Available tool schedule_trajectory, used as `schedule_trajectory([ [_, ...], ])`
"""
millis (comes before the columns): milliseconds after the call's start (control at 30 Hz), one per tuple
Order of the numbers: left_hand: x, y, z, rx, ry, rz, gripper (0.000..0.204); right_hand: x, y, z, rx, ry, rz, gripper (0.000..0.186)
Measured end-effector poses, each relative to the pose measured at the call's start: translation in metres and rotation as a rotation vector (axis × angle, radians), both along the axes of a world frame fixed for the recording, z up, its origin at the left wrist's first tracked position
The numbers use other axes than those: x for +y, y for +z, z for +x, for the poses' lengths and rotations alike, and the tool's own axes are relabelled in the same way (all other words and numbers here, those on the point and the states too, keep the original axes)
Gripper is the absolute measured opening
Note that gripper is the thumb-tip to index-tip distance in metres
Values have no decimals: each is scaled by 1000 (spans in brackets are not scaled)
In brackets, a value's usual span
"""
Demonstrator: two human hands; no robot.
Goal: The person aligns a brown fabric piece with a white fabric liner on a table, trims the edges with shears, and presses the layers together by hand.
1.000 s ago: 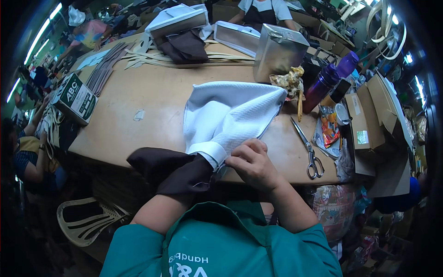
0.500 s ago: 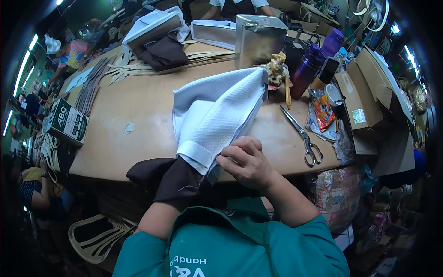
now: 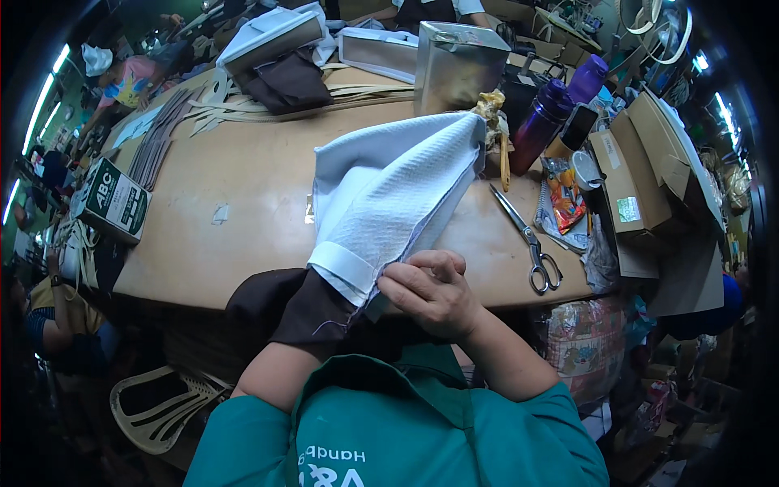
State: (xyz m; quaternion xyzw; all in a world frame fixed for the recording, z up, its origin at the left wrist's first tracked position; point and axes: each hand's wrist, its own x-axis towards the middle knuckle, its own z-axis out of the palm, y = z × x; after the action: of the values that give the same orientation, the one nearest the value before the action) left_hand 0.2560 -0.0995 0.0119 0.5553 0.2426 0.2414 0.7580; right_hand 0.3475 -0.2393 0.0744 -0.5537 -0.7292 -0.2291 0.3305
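Observation:
A white textured fabric piece [image 3: 389,187] with a seamed edge and a smooth white band [image 3: 339,268] across its lower end rises over the table. Dark brown cloth [image 3: 276,300] hangs from that end. My left forearm [image 3: 276,377] disappears under this cloth, so the left hand and its fingers are hidden. The fingers of my right hand [image 3: 426,292] are closed on the white piece's seam beside the band. Silver scissors [image 3: 527,239] lie to the right of that hand.
Cardboard boxes [image 3: 633,187], purple bottles [image 3: 544,122], a snack packet [image 3: 565,195] and a metal tin [image 3: 458,69] crowd the right. A green-labelled tin [image 3: 114,203] stands left. Folded pieces and straps [image 3: 211,105] lie at the back. Co-workers [image 3: 426,10] are around the table.
The white piece has turned, its long seamed fold now rising higher toward the upper right. My right hand keeps its grip near the band. The view has also shifted slightly.

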Motion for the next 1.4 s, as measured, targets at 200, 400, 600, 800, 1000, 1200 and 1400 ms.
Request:
schedule_trajectory([
  [200, -14, -7, -19, 31, 18, -56, 41, -13, -7, 5, 25, 10, -29, 24],
  [400, -19, -4, -22, 71, -24, -99, 40, -15, -11, 10, 14, -199, 20, 23],
  [600, -24, -4, -13, 98, -37, -145, 39, -16, -15, 17, 211, 4, 38, 22],
  [800, -28, -5, -9, 103, -26, -149, 39, -15, -9, 19, 229, 196, -21, 23],
  [1000, -31, -1, -2, 104, -22, -109, 38, -15, 4, 22, 245, 224, -116, 20],
  [1200, -33, 0, 4, 102, -15, -77, 37, -16, 9, 23, 144, 257, -105, 20],
  [1400, -33, 5, 3, 100, -1, 4, 36, -17, -10, 19, 112, 225, 53, 25],
])
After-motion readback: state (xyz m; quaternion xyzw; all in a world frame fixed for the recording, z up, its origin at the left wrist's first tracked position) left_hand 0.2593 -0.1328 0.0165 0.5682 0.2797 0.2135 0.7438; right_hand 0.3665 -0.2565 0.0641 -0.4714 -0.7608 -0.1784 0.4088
